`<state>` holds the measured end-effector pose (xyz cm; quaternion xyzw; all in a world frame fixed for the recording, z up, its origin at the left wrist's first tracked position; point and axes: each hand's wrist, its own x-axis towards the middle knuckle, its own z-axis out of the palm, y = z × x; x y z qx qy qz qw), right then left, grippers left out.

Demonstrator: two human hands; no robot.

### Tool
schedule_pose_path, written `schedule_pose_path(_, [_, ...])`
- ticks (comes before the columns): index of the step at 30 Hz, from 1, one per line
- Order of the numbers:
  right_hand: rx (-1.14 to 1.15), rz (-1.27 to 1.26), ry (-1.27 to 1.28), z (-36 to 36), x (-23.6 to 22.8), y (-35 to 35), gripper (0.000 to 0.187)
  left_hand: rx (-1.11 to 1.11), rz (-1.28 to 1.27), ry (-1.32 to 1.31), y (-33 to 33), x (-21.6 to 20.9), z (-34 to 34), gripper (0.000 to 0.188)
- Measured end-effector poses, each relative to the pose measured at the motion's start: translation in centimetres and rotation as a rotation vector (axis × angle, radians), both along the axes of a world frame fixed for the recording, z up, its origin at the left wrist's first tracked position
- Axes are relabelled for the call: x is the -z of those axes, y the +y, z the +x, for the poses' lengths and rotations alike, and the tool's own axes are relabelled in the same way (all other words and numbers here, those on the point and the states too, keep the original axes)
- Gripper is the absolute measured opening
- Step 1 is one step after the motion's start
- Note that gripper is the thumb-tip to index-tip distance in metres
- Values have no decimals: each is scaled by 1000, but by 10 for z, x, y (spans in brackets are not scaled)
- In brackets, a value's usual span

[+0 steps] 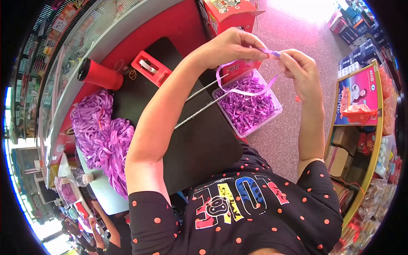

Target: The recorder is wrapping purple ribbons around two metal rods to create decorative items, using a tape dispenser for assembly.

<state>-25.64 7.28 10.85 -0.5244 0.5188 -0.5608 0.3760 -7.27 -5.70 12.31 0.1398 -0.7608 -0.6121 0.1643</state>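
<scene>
Both my hands are raised over the far side of a black table and pinch one narrow purple ribbon (243,92). My left hand (238,46) holds it between thumb and fingertips. Close beside it, my right hand (301,70) grips the same strip, with a short stretch between the two. The rest hangs in a loop below. Under the loop sits a clear plastic box (278,111) full of small purple ribbon pieces (246,106). Two thin metal rods (199,111) stick out past the table edge toward the box, partly hidden by my left forearm.
On the black table (199,153) are a red tape dispenser (151,68), a red cylinder with a black lid (102,75) and rubber bands (132,74). A big heap of purple ribbon (104,140) lies at left. Red carton (229,17) stands beyond; shelves line the right. Another person's arm (108,223) shows lower left.
</scene>
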Motion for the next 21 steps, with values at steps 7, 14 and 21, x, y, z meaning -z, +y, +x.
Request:
schedule_pose_path(7, [19,-177,-217,-20,-2,6,18,42,-206,118,-1,-44,-16,19])
schedule_pose_path(14, [55,-13,-108,-5,31,-8,20,-56,-164,28,-20,-6,-2,17])
schedule_pose_path(21, [-12,121,-149,0,55,-19,21,-53,-67,-35,-26,9,8,20])
